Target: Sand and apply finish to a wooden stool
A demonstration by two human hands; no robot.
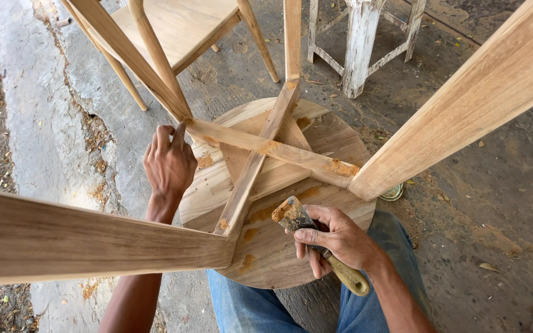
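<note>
A round wooden table (334,145) lies upside down in front of me, its four legs pointing up and joined by a crossed brace (266,148). My left hand (169,163) rests at the joint where the far-left leg (124,49) meets the brace, the fingertip pressing on it. My right hand (334,237) grips a putty knife (294,216) with a yellowish handle, its blade loaded with orange-brown filler, held just above the tabletop's underside. Orange filler patches mark several joints.
A light wooden chair (180,24) stands behind the table at upper left, and a white-painted stool (359,43) at upper middle. A small round tin (393,193) sits on the dusty concrete floor by the table's right rim. My jeans-clad legs (248,308) are under the near rim.
</note>
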